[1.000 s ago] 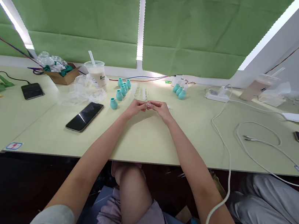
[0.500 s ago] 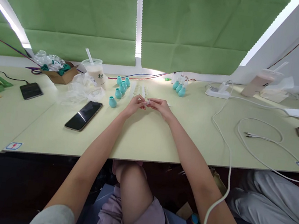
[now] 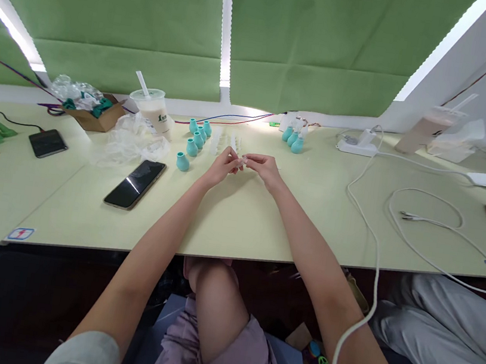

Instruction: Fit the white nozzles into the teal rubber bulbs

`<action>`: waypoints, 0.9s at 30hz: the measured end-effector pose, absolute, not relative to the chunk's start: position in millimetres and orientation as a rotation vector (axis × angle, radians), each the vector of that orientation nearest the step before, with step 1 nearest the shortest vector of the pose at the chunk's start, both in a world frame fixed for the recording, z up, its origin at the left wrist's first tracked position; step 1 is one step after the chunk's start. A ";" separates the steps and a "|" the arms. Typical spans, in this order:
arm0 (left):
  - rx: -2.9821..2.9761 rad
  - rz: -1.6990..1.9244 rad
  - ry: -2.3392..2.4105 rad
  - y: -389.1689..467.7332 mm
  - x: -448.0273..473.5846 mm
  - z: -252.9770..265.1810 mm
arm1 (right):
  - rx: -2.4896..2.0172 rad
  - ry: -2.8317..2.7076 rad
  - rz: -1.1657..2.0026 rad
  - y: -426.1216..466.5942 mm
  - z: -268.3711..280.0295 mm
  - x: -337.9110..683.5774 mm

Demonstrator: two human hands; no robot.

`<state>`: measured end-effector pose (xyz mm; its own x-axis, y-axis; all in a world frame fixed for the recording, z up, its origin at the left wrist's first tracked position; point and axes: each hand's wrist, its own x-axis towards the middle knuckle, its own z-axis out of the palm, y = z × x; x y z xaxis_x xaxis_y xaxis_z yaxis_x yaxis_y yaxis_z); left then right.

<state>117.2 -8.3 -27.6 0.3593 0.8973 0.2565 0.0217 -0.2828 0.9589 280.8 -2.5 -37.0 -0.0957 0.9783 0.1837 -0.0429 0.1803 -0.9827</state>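
Note:
My left hand (image 3: 222, 167) and my right hand (image 3: 264, 167) meet over the pale green table (image 3: 242, 218), fingertips pinched together on a small clear plastic piece (image 3: 242, 161). Just behind the hands lie several more clear plastic pieces (image 3: 227, 142) in a row. A group of teal bulb-shaped parts (image 3: 194, 141) stands to the left of my left hand. Three more teal parts (image 3: 293, 139) stand farther back on the right.
A black phone (image 3: 135, 184) lies left of my left arm, with crumpled clear plastic (image 3: 133, 142), a drink cup (image 3: 152, 110) and a cardboard box (image 3: 94, 115) behind it. White cables (image 3: 422, 222) loop across the right side. Another person's grey-clad legs (image 3: 451, 338) are at lower right.
Both hands stayed together on the small clear piece and shifted slightly farther from me. The camera tilted a little, so everything sits higher in view.

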 end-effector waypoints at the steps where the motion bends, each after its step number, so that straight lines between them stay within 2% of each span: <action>1: 1.617 1.086 0.842 -8.2 117.2 -27.6 | -1.001 -1.347 1.156 -2.5 -36.9 280.8; 10: 1.603 1.057 0.961 -9.9 115.1 -24.6 | -0.951 -1.378 1.136 -1.9 -39.7 279.0; 27: 1.681 1.134 0.884 -4.4 116.7 -27.2 | -0.915 -1.392 1.112 -1.9 -38.6 282.5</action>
<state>116.7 -4.4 -27.2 0.3248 0.8961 0.3026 0.0741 -0.3431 0.9364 282.5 -1.9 -38.6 -0.1221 0.9547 0.2713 -0.0537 0.2666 -0.9623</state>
